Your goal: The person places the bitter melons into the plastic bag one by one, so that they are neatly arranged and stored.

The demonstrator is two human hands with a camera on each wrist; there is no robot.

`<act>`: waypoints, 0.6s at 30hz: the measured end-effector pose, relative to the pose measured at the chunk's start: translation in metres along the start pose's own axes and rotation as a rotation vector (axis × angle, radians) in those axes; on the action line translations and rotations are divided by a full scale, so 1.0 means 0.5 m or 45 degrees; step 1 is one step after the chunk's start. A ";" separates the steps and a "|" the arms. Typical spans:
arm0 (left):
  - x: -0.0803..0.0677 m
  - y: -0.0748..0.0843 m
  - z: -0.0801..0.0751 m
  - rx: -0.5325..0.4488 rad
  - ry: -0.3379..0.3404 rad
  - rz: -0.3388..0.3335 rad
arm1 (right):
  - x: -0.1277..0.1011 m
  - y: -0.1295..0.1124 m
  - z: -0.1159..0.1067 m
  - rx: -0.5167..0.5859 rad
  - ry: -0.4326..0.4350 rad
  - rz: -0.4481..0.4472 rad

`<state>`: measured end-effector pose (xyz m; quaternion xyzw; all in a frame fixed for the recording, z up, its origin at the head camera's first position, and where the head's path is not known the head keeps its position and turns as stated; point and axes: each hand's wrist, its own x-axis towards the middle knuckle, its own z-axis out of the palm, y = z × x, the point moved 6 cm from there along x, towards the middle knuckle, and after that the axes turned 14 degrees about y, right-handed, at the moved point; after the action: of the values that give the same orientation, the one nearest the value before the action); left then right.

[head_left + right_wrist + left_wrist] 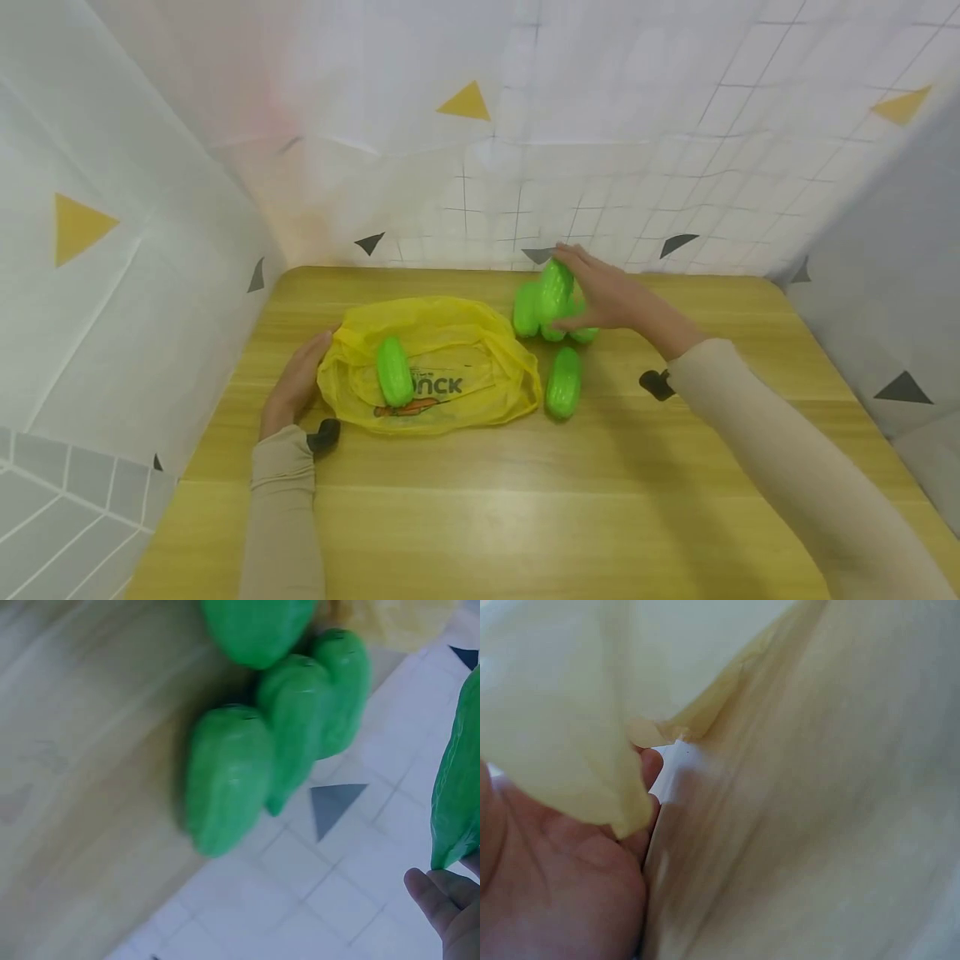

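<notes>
A yellow plastic bag [427, 422] lies spread on the table, its mouth facing up and dark lettering printed on it. One green cucumber [395, 372] lies on the bag's inner side. My left hand [300, 377] holds the bag's left rim, and in the left wrist view the thin film hangs over the palm, with fingers behind it. My right hand [602, 287] grips a cucumber [557, 287] between thumb and fingers, above a cluster of three others [229, 780]. Another cucumber [564, 383] lies on the table just right of the bag.
The wooden table [487, 533] runs up to a white patterned sheet [360, 183] at the back, marked with triangles and grid lines. Similar sheets stand at the left and right sides. A black wrist device [657, 384] sits at the right sleeve, another [324, 437] at the left.
</notes>
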<state>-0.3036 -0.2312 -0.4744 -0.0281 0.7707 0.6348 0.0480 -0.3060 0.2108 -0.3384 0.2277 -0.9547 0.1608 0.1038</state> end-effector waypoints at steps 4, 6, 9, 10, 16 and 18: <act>0.002 0.000 0.004 0.009 -0.003 0.006 | 0.026 -0.035 -0.009 -0.018 -0.039 -0.025; 0.004 0.000 0.006 0.011 0.000 0.010 | 0.038 -0.054 -0.011 -0.020 -0.055 -0.045; 0.005 0.001 0.010 -0.003 -0.003 0.003 | 0.053 -0.080 -0.006 -0.016 -0.080 -0.073; 0.006 0.001 0.011 -0.009 -0.004 -0.001 | 0.057 -0.088 -0.003 -0.020 -0.086 -0.085; 0.008 0.001 0.023 -0.053 -0.022 -0.027 | 0.067 -0.148 0.019 -0.052 -0.120 -0.180; 0.009 0.000 0.025 -0.061 -0.023 -0.039 | 0.065 -0.171 0.029 -0.054 -0.133 -0.231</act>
<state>-0.3075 -0.2188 -0.4770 -0.0354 0.7542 0.6526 0.0640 -0.2962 0.1203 -0.3206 0.3189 -0.9375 0.1186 0.0728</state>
